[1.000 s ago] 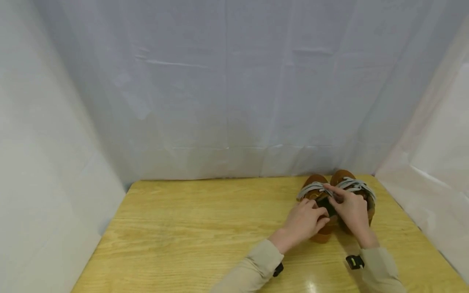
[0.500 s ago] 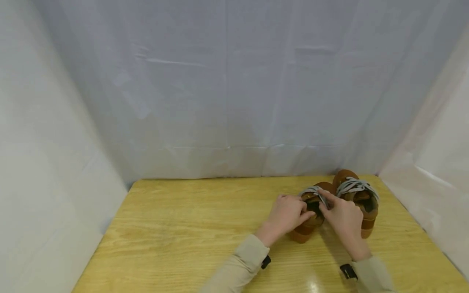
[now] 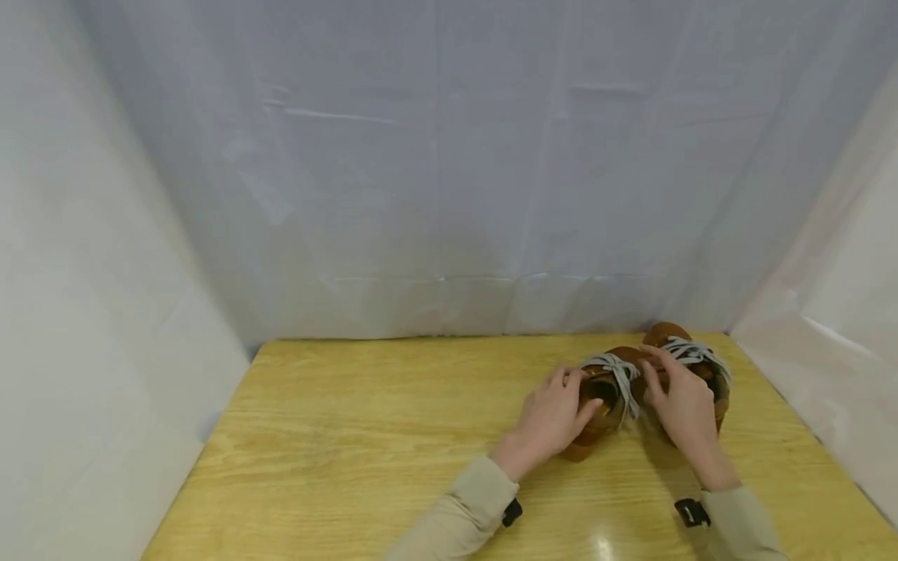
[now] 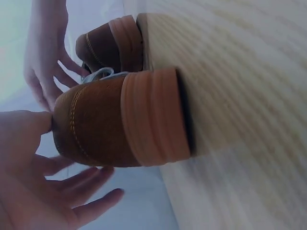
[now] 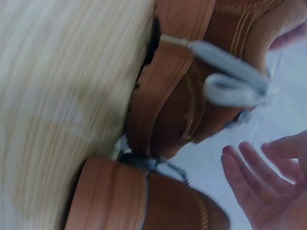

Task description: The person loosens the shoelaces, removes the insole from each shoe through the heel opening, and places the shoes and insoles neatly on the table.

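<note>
Two brown lace-up shoes with grey laces stand at the table's right side. The left shoe (image 3: 596, 432) is angled, its toe toward the right shoe (image 3: 719, 401). Its grey laces (image 3: 620, 378) hang loosely over its inner side. At that shoe's outer side is my left hand (image 3: 543, 421); in the left wrist view its fingers (image 4: 88, 184) are spread along the side and the thumb touches or nearly touches the collar. My right hand (image 3: 684, 409) hovers between the shoes with fingers relaxed and apart, nothing between them; the right wrist view shows it separate from the lace end (image 5: 230, 62).
The wooden table (image 3: 337, 436) extends to the left of the shoes. A pale sheet (image 3: 435, 171) hangs behind it, with similar sheets at both sides. A small black device (image 3: 693, 513) sits at the right cuff.
The left shoe has swung its heel leftward, apart from the right shoe's heel. My right hand has let go of its laces and moved right; the laces now drape over the side.
</note>
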